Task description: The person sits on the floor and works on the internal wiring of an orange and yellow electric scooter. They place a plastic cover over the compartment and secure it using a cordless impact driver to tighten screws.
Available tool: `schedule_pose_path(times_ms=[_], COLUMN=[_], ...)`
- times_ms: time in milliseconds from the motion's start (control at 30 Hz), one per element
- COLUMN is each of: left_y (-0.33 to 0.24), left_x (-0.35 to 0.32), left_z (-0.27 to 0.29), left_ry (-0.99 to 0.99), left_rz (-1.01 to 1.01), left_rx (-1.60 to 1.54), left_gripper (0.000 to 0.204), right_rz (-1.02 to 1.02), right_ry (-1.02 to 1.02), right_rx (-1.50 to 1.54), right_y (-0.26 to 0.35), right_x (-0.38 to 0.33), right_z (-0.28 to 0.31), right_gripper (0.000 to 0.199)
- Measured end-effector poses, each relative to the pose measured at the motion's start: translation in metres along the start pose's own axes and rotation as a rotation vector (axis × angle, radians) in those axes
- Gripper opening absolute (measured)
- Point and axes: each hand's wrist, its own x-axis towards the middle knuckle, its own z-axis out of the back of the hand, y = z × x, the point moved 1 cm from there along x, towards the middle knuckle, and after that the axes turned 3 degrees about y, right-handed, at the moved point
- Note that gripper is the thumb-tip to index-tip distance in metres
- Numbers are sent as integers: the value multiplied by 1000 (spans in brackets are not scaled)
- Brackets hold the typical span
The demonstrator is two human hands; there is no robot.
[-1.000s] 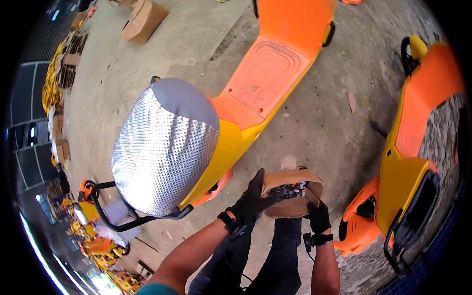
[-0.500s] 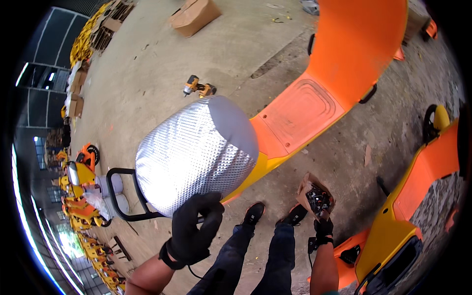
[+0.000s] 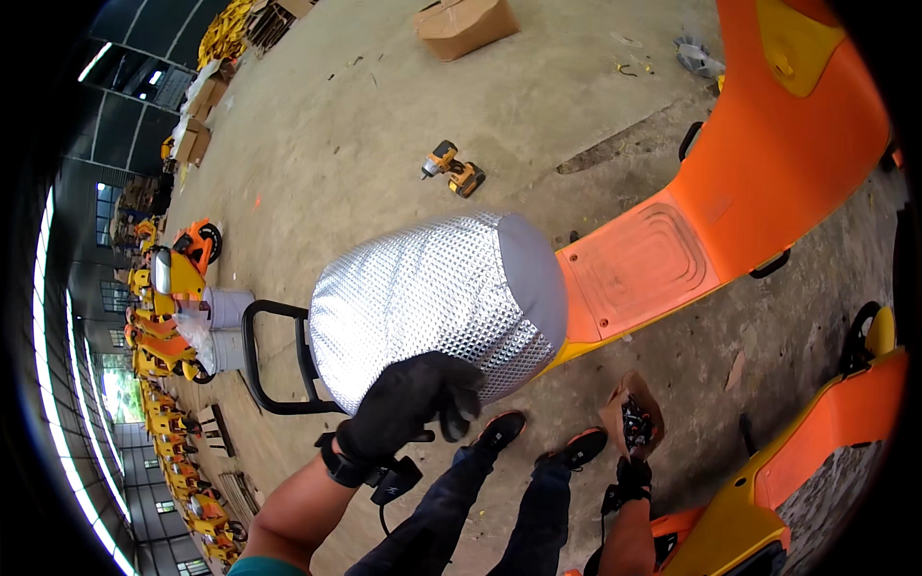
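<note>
A silver, quilted foil-like cover with a grey end panel sits over the seat (image 3: 423, 298) of an orange and yellow scooter (image 3: 639, 269). My left hand (image 3: 408, 403), in a black glove, is at the seat's near side and overlaps its lower edge. Its fingers are bent but apart, with nothing visible in them; whether they touch the cover I cannot tell. Low on the right, my gloved right hand (image 3: 631, 478) grips the near edge of a small open cardboard box (image 3: 655, 422). Several small dark and metallic parts lie inside the box.
A yellow and black cordless power tool (image 3: 454, 170) lies on the concrete floor beyond the seat. Behind the seat curves a black rear rack (image 3: 252, 360). Another orange and yellow scooter (image 3: 768, 480) stands at the lower right. A cardboard carton (image 3: 468, 29) lies far off; several scooters line the left.
The view has shifted, so the scooter and power tool appear farther right. My left hand now overlaps more of the seat cover. The box is still in my right hand, lower in view.
</note>
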Motion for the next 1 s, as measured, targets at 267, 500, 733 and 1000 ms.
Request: schedule_pose_path(times_ms=[267,500,733,1000], left_y=[24,36,58,123], left_x=[11,14,13,-73], left_z=[20,17,22,41], left_ry=[-186,-79,41,356], left_rz=[-285,13,-85,-351], left_rx=[391,-360,-614,57], left_gripper=[51,50,33,30], right_rz=[-323,389,587,312], right_ry=[-51,324,534,610], right_rx=[884,-733,-1234,-990], right_y=[-4,39,44,112], right_x=[59,47,-38,-157], right_z=[-31,-64,-120,-214], right_gripper=[41,29,27,25])
